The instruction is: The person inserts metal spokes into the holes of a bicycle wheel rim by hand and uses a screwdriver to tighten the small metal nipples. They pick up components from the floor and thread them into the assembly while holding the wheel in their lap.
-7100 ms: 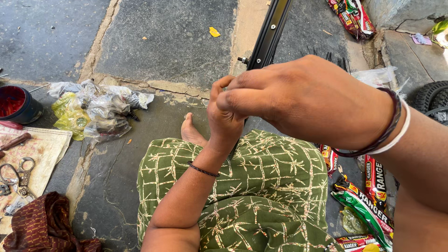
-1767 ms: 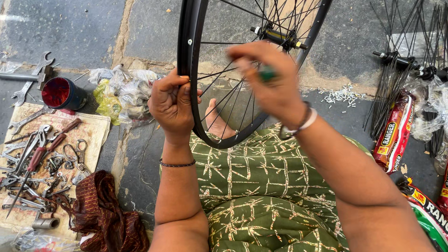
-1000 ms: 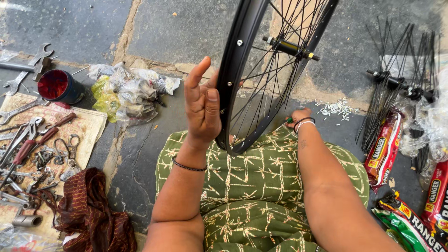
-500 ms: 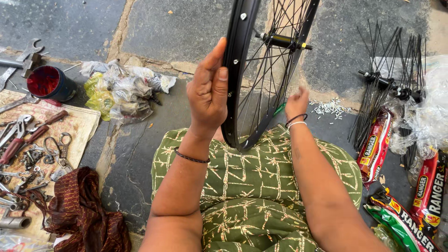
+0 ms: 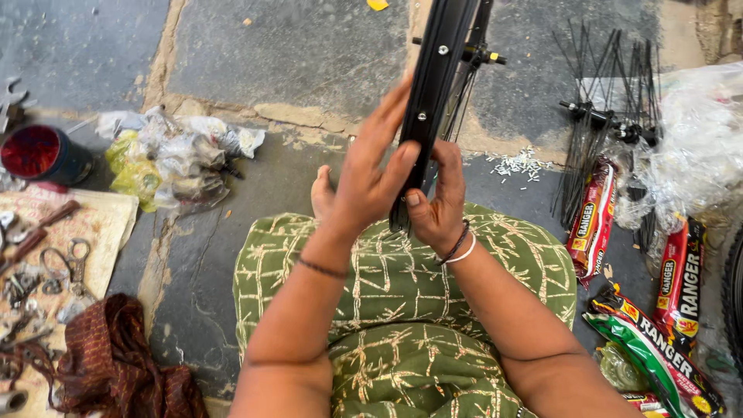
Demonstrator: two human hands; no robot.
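- The black bicycle wheel rim point(image 5: 438, 85) stands upright and edge-on, its lower end on the lap covered with green patterned cloth point(image 5: 402, 286).
- The left hand point(image 5: 370, 174) lies flat against the left side of the rim, fingers stretched upward and apart, thumb across the front edge; it presses the rim and does not close around it.
- The right hand point(image 5: 438, 203) is on the right side of the rim, fingers curled on it, thumb touching near the lower end.
- The hub with axle point(image 5: 474, 54) shows behind the rim, with thin spokes.
- A bundle of loose black spokes point(image 5: 611, 116) lies on the stone floor at the right, beside red packets point(image 5: 592, 224).
- At the left there are a red-lined cup point(image 5: 39, 155), crumpled plastic bags point(image 5: 174, 159) and hand tools on a mat point(image 5: 46, 255).
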